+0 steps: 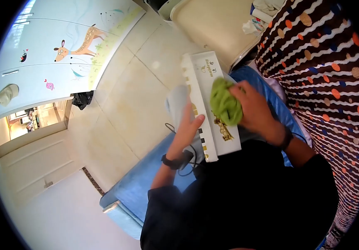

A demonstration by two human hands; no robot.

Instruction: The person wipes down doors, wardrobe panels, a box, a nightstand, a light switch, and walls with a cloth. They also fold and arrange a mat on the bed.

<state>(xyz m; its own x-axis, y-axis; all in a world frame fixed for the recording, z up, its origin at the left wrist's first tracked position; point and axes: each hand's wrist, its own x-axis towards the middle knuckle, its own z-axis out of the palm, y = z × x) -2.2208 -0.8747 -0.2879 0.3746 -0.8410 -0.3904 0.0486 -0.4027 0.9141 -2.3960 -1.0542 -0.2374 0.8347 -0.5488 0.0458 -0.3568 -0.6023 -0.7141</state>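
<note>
A long white box (pixel 204 77) with gold lettering and a gold-and-black patterned side rests across the person's lap. My right hand (pixel 256 110) grips a bunched green cloth (pixel 225 102) on top of the box. At the box's left side is my left hand (pixel 188 125), blurred, with its thumb against the box edge; its other fingers are smeared and partly hidden. A pale grey, blurred item (pixel 177 100) lies just beyond the left hand. A thin dark cable (pixel 193 156) loops near the left wrist.
Blue fabric seating (pixel 146 166) is beneath the person. A cream padded surface (pixel 206 25) stands ahead, a patterned curtain (pixel 312 66) hangs at the right. At the left are a white cabinet (pixel 42 37) with a deer picture and a black bag (pixel 82 100) on the tiled floor (pixel 121 91).
</note>
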